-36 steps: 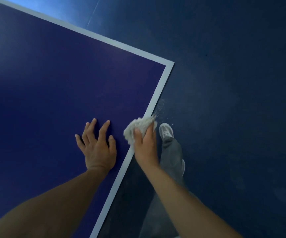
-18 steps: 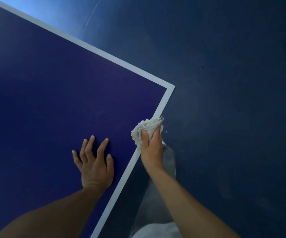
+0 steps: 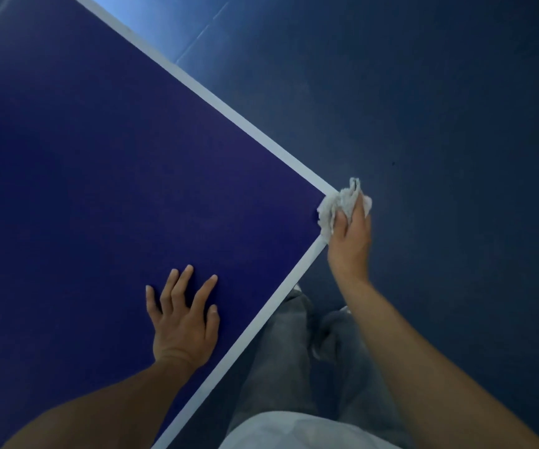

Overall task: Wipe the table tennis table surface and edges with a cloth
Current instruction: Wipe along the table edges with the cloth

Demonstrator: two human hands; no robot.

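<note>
you're standing at the table tennis table, its dark blue top filling everything left of the corner. the dark floor is lying right of that corner. two white-lined edges are meeting there: the near edge is running back from the corner toward your trouser legs, and the far edge is running away from it, up and to the left.

your left hand is lying flat on the top, fingers straight and spread, holding nothing, well back from the corner and just inside the near edge. your right hand is right at the corner, hanging off the table's side, fingers curled round the bunched white cloth and pressing it against the tip. so the cloth is sitting on the corner itself, touching the end of the near edge.

by my read, the turn is coming. the far edge's long axis is heading away up-left, and your right hand is the nearer one to lead along it.
</note>
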